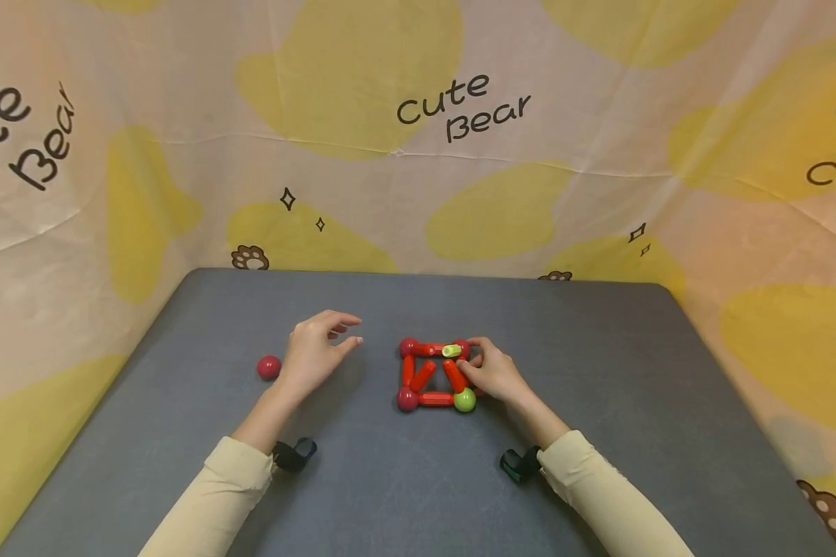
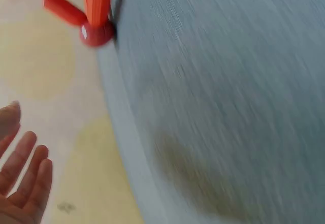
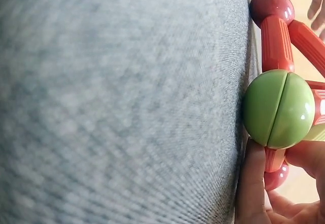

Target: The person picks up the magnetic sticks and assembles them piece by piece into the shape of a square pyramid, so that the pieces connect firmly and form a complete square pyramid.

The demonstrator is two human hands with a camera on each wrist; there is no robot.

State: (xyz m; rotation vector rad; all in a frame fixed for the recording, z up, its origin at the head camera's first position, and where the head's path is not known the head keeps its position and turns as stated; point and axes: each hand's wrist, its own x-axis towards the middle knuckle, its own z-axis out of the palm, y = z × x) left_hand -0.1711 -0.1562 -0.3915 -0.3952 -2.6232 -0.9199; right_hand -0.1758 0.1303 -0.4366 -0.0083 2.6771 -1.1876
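A square frame of red magnetic rods point(image 1: 435, 399) lies on the grey table, joined at its corners by balls. One front corner is a dark red ball point(image 1: 407, 399), the other a green ball point(image 1: 464, 400). Two rods slant up from these front corners, and a yellow-green rod point(image 1: 451, 351) shows at the back right. My right hand point(image 1: 496, 374) grips the right side of the frame, thumb and fingers about the red rod point(image 3: 274, 159) behind the green ball. Left of the frame, my left hand point(image 1: 315, 350) hovers with fingers apart, holding nothing.
A loose red ball point(image 1: 268, 367) sits on the table point(image 1: 362, 495) just left of my left hand. Printed cloth point(image 1: 362, 178) with yellow patches rises behind the table and along both sides. Each wrist wears a dark strap point(image 1: 295, 455).
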